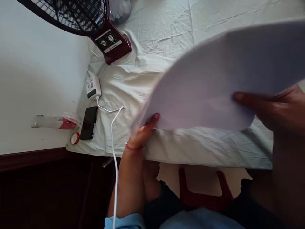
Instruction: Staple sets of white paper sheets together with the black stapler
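A large pale sheet of paper (202,86) is held up over the cloth-covered table, curved and smeared by motion along its upper edge. At its lower left corner my left hand (142,131) is closed on it, thumb on top and the other fingers hidden beneath. On the right side my right hand (278,108) pinches the same sheet, its thumb lying on the paper's face and its fingers mostly out of sight behind.
A dark red fan (114,46) stands at the back left. Along the left edge are a white box with a cable (93,87), a black phone (89,123), a tape roll (74,138) and a glass bottle (52,122). A red stool (205,197) shows below the table (190,149).
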A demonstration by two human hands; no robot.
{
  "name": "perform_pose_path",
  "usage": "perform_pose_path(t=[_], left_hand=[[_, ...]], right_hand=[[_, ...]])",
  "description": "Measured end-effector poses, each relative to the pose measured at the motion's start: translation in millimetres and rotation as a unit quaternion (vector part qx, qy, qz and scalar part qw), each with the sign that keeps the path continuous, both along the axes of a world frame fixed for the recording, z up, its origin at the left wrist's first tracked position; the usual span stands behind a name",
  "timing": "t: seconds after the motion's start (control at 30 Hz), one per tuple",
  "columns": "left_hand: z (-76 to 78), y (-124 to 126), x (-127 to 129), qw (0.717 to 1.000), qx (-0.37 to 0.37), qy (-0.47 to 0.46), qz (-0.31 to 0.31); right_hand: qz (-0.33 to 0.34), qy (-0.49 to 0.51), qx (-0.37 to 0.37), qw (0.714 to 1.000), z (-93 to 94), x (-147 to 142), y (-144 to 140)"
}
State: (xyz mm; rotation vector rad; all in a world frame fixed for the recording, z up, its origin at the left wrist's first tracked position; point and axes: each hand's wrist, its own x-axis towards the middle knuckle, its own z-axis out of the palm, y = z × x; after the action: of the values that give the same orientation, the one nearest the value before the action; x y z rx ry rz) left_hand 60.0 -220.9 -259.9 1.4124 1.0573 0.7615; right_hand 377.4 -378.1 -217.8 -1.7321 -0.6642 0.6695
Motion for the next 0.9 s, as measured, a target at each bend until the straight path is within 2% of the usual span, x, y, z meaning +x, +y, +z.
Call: perform_pose_path(t=[0.1,0.27,0.33,0.47,0.5,0.57,0.67,0.73,0.8,0.87,0.9], left_hand=[[-2.7,-4,4,1.0,-0.003,-0.017,0.0],[4.9,-8,14,0.996,-0.075,-0.039,-0.033],[8.9,-8,17,0.995,-0.089,-0.044,-0.031],[11.4,-7,18,0.994,-0.092,-0.017,-0.054],[10.5,-7,17,0.994,-0.089,-0.012,-0.061],[7.2,-6,14,0.995,-0.075,-0.008,-0.068],[0.1,-5,8,0.998,-0.021,-0.002,-0.052],[-4.0,-3,5,1.0,0.015,-0.002,-0.026],[-6.5,-1,4,0.999,0.04,-0.016,-0.001],[-7.5,0,5,0.998,0.052,-0.024,0.003],[-7.6,0,6,0.998,0.052,-0.024,0.0]], right_hand=[[-0.031,0.049,0.043,0.997,-7.4,0,4],[-0.044,0.093,0.103,0.989,-7.2,-1,9],[-0.034,0.114,0.076,0.99,-7.0,-1,9],[-0.036,0.142,-0.043,0.988,-11.3,8,7],[-0.039,0.145,-0.049,0.987,-12.7,11,7],[-0.043,0.15,-0.015,0.988,-13.9,15,7],[-0.043,0.108,0.071,0.991,-8.3,11,6],[-0.048,0.041,0.094,0.994,-2.0,6,3],[-0.054,-0.007,0.064,0.997,0.7,4,0],[-0.049,-0.03,-0.023,0.998,-4.7,10,-4],[-0.068,-0.069,-0.058,0.994,-10.5,15,-5]])
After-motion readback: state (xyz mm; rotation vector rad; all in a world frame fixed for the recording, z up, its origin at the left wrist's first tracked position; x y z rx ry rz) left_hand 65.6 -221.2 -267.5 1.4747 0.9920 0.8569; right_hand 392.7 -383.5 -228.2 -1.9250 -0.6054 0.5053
